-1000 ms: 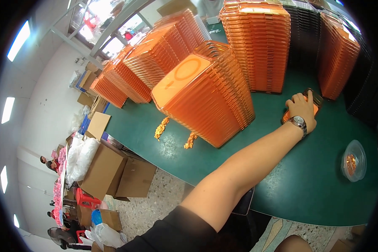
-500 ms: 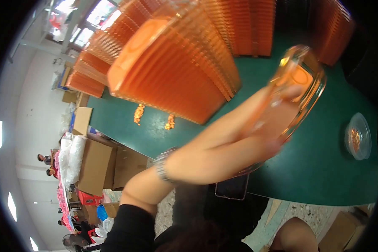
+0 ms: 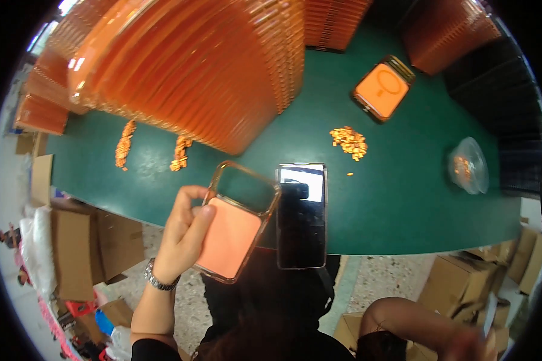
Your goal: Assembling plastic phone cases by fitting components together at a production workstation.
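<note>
A green bench [image 3: 403, 198] stood over a speckled floor [image 3: 379, 283] with cardboard boxes [image 3: 78, 240].
The left hand [image 3: 183, 234] had its fingers gripping a clear phone case [image 3: 238, 222]; the right hand's [image 3: 464, 343] fingers were blurred, so I cannot tell.

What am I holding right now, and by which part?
Your left hand holds a clear phone case with an orange insert by its left long edge, thumb on the insert's face. The right hand is blurred at the lower right; whether it holds anything cannot be told.

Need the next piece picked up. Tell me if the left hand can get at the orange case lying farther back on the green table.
Probably not right away: the left hand already holds a clear phone case. The orange case lies uncovered, with bare green table before it.
</note>
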### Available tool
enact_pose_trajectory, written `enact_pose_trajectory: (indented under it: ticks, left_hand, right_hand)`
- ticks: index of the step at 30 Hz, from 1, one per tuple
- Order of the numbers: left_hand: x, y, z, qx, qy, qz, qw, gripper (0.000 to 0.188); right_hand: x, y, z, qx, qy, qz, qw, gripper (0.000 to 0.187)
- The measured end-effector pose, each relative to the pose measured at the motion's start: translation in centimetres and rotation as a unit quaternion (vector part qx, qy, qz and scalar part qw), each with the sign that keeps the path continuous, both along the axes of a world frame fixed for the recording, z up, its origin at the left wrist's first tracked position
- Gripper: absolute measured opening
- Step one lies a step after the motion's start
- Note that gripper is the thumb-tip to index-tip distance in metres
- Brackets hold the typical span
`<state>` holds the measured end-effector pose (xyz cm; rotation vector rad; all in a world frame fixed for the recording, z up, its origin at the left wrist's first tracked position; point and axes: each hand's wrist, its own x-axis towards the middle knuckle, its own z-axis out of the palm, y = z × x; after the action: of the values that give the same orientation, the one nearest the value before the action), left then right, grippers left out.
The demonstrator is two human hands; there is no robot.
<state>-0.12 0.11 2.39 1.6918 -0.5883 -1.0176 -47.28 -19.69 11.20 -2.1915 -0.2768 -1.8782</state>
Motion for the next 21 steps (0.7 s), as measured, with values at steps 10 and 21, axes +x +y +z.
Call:
enact_pose_trajectory:
  ticks: [10,21]
  left_hand:
    - [-0.4,-1.2,-1.6,-0.028,-0.390,-0.109,0.914,0.008]
    - [-0.9,-3.3,-1.5,-0.025,-0.385,-0.151,0.910,0.009]
  right_hand:
    - [21.7,-5.3,-9.2,0.318,0.501,-0.186,0.783,0.014]
    - [23.5,-6.5,-9.6,0.211,0.601,-0.233,0.735,0.007]
